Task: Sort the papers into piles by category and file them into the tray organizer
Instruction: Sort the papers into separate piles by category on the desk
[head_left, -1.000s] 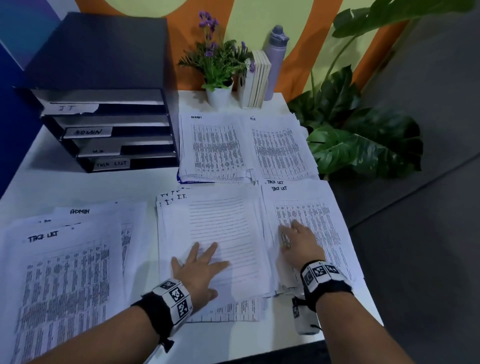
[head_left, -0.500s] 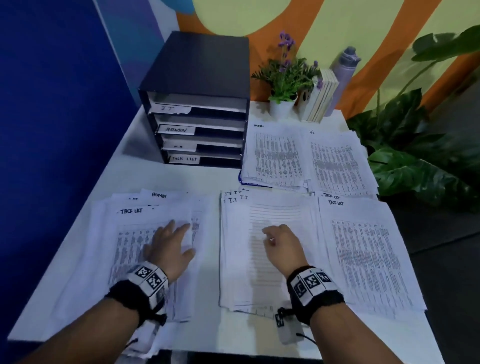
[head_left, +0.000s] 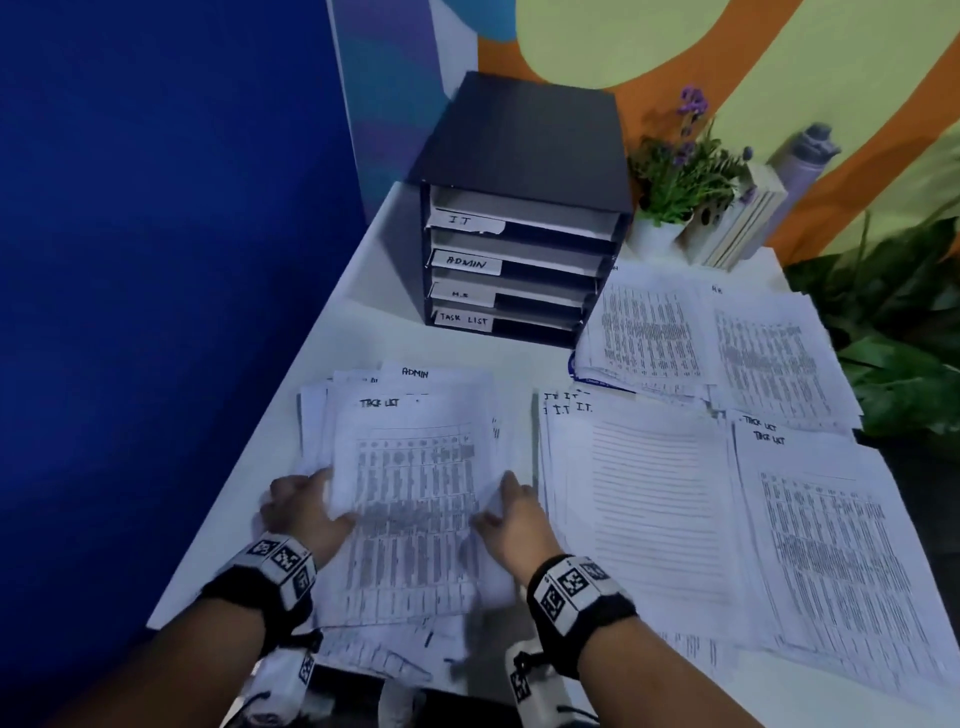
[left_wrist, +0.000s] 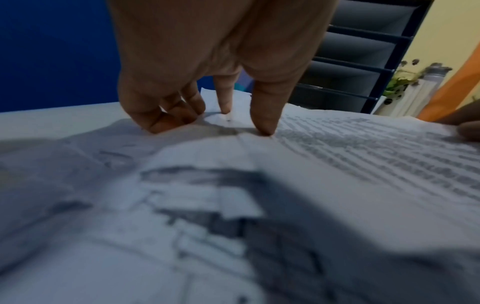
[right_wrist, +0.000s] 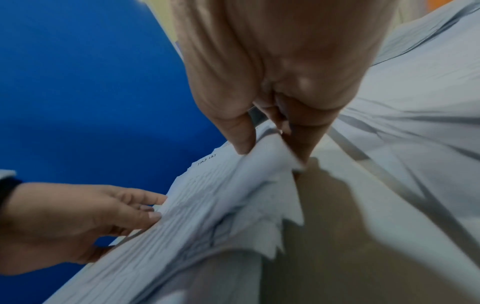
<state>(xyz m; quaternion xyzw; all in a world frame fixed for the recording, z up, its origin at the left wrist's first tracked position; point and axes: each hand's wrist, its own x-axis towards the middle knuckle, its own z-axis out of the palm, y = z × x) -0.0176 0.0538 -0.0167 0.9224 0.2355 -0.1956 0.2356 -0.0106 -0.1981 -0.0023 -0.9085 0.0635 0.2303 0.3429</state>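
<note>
On the white table (head_left: 358, 332), both hands grip the unsorted stack (head_left: 415, 499): left hand (head_left: 301, 512), right hand (head_left: 514, 525).

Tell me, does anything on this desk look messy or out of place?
Yes. The unsorted pile between the hands is ragged: sheets fan out at angles, and an ADMIN sheet pokes out behind the top TASK LIST sheet. Its near edge overhangs the table.
</note>
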